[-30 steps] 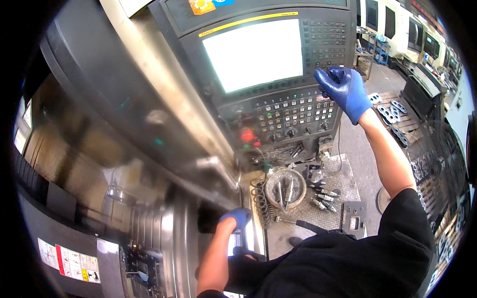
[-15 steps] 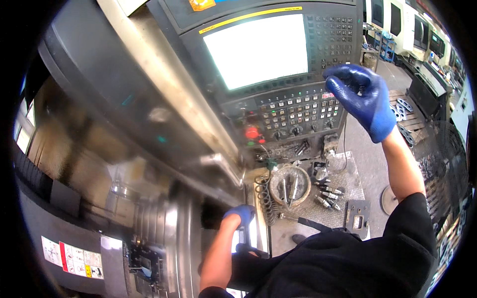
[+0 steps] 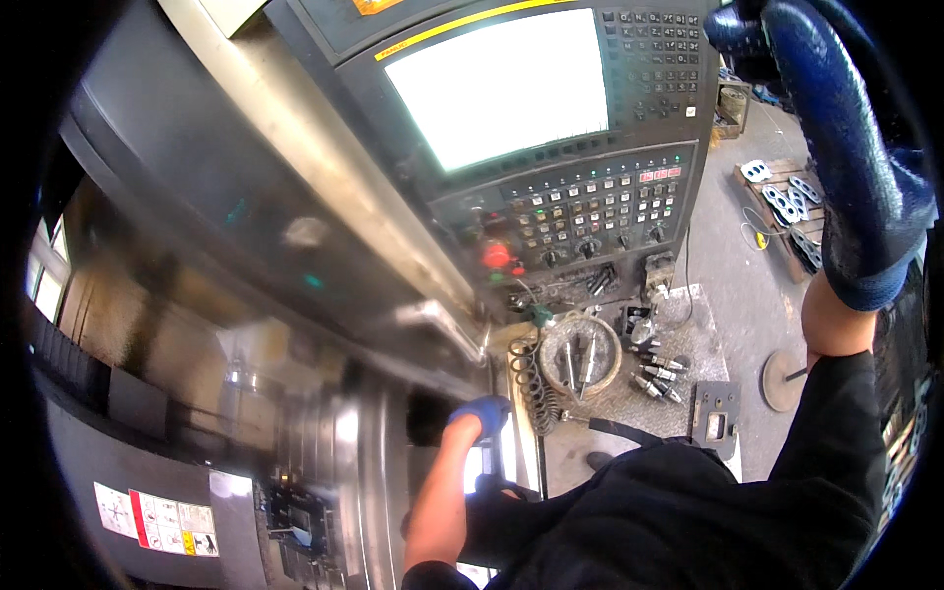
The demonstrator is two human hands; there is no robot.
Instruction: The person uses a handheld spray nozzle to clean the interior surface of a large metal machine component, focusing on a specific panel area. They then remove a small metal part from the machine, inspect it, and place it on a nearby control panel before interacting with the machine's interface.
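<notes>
Blue gloves against a grey machine
Both the left hand (image 3: 480, 413) and right hand (image 3: 836, 147) are wearing deep blue gloves; the screen (image 3: 497, 84) is glowing white, a red knob (image 3: 495, 256) showing beneath a yellow-trimmed black control panel (image 3: 590, 211)

I see a big bright white screen (image 3: 497, 84) on the machine, and under it a dark panel full of small buttons (image 3: 590, 211) with a round red knob (image 3: 496, 256) at its left. Below that sits a round metal dish (image 3: 580, 354) with tools in it, next to a black curly cord (image 3: 531, 379). Grey metal parts (image 3: 782, 197) lie on the floor far off, and a sticker with red and yellow (image 3: 157, 516) is low on the machine.
</notes>
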